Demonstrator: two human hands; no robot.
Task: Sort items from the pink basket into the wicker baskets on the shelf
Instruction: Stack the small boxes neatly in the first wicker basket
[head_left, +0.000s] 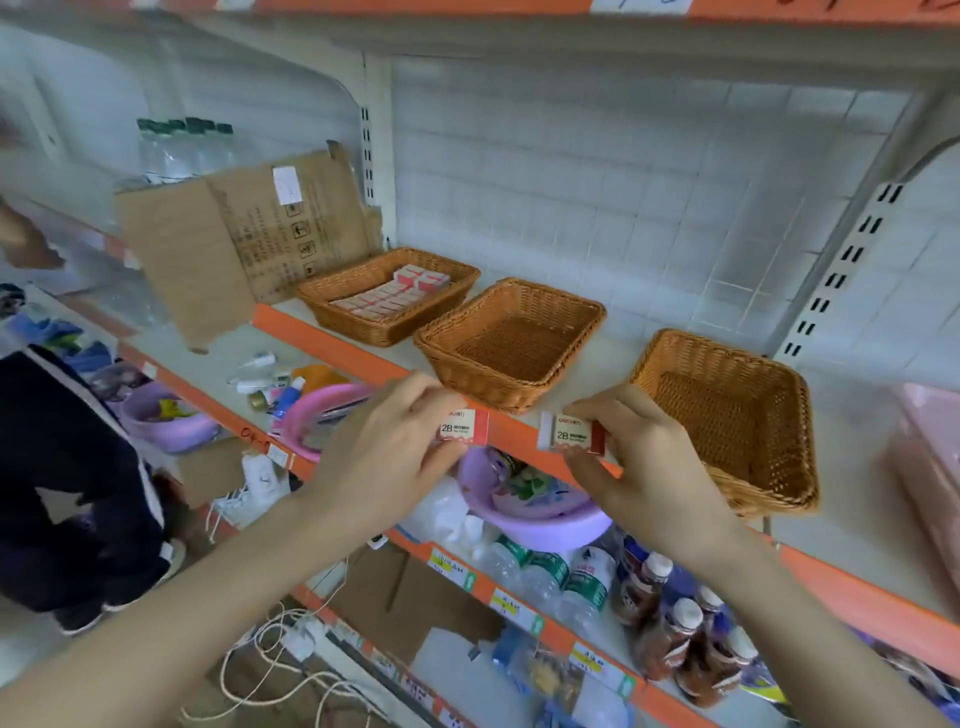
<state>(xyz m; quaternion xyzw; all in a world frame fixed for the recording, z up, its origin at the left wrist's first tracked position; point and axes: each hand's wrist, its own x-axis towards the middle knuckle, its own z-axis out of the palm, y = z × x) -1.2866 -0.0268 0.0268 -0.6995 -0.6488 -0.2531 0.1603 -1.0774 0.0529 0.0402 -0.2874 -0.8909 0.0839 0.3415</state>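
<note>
Left hand (387, 441) and right hand (639, 457) each pinch one 2B eraser (464, 427), (571, 432) before the shelf edge (332, 340). Behind stand three wicker baskets; the left basket (387, 293) holds erasers in rows, while the middle basket (511, 343) and right basket (727, 415) hold none.

Both bare forearms stretch from the lower corners of the view toward the middle and lean to each other. The left grip (384, 447) shows its back to the camera. Its curled fingers above and thumb below pinch the first eraser (464, 427) at the left end. The right grip (649, 457) is at the same height, near the left one but apart, and pinches the second eraser (571, 432) at the right end in the same way. Both wrists are nearly straight.
</note>
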